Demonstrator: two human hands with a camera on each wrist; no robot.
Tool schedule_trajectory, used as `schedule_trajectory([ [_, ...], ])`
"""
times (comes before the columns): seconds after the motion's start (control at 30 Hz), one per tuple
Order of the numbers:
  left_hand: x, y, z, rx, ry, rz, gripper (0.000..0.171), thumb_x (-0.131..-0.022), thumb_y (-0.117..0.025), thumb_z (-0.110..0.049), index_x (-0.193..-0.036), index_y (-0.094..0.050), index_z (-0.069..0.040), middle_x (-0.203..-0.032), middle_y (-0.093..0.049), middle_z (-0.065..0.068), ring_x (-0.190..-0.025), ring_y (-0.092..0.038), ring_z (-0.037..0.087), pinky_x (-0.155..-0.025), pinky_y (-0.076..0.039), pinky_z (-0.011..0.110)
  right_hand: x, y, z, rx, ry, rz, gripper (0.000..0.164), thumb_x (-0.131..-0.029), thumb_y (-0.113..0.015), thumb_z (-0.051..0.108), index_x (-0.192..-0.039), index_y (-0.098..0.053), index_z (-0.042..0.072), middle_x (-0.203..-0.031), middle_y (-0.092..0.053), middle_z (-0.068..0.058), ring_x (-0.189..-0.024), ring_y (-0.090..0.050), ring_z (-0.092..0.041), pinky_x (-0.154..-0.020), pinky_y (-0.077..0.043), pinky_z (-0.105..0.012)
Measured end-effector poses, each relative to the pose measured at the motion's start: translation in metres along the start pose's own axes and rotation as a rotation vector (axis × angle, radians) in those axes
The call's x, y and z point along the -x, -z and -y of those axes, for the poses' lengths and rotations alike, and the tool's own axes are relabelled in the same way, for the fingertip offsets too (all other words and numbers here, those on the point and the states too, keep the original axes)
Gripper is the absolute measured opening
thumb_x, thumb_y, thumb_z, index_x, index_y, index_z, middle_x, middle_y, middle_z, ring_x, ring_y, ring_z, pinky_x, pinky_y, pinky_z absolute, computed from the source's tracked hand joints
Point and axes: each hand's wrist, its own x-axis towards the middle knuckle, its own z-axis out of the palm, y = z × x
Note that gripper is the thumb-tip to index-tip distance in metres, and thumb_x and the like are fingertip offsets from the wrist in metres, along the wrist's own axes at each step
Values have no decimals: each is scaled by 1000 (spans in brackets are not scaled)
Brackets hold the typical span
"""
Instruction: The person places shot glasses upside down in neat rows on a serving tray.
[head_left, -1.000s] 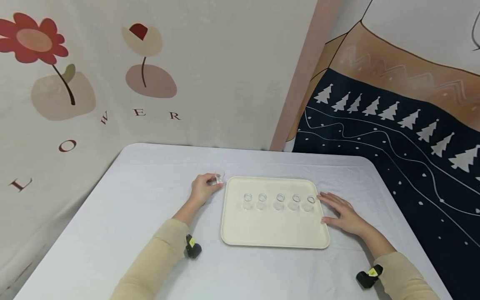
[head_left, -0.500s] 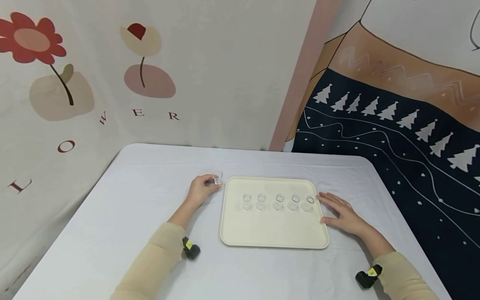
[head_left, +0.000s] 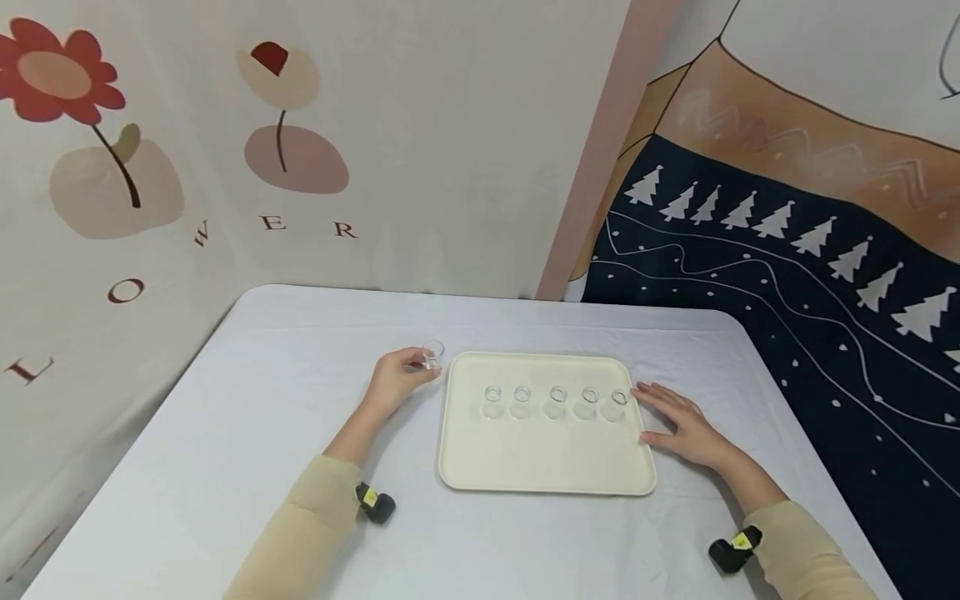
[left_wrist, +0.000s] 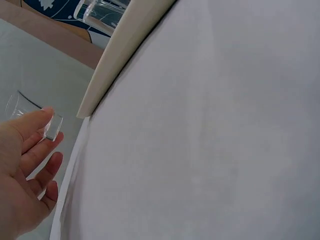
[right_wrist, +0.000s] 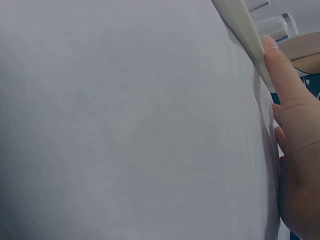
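Just off the far left corner of a cream tray [head_left: 540, 467], my left hand [head_left: 395, 379] pinches a small clear cup [head_left: 432, 354] between thumb and fingers. In the left wrist view the thumb lies over the cup [left_wrist: 54, 127], and the lower fingers are loosely bent. On the tray, several similar clear cups [head_left: 555, 408] stand in a row across its far half. My right hand [head_left: 682, 427] touches the tray's right edge with thumb and fingers spread. The right wrist view shows the thumb against the rim [right_wrist: 242, 30], near one cup [right_wrist: 277, 29].
A white cloth [head_left: 225, 467] covers the table under the tray. Behind the table hang a pale flower-print cloth [head_left: 450, 167] and a dark cloth with white trees [head_left: 750, 250]. A small black wrist camera [head_left: 377, 504] sits at the left cuff, another [head_left: 733, 552] at the right.
My left forearm has drawn slightly left and nearer the body, with the cup still held. My right hand keeps its place at the tray edge. The head view has shifted a little.
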Motion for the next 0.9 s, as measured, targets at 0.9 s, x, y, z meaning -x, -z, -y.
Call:
schedule_trajectory([
  [0.9,35,19,-27,-36,-239,8,32,-86,-73,-15,-115,-68,-4,-106,-65,12,-92,-55,27,-73,-41,33,0,-1,0,17,32,-25,69,-82,-75,32,-142,-46,13,-147,-36,-21,-135,-22,-47,-101,-9,-70],
])
